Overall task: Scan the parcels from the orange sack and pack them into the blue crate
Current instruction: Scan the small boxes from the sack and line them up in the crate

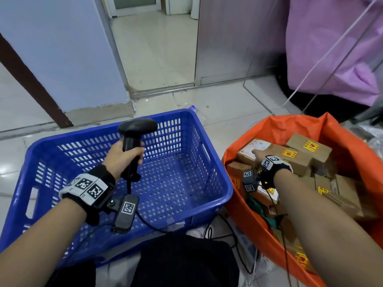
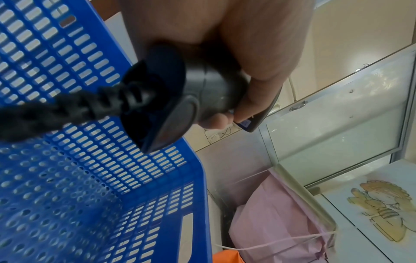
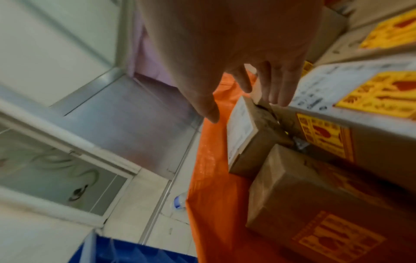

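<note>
Yellow-and-red stickers, unreadable, on brown parcels (image 1: 294, 157) in orange sack (image 1: 277, 129).

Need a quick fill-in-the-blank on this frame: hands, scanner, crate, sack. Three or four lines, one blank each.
1. The left hand grips the black ____ by its handle.
2. The blue crate holds ____ parcels.
3. The right hand reaches into the ____ sack.
4. Its fingers are ____, not yet curled round a parcel.

Missing words: scanner; no; orange; straight
</note>
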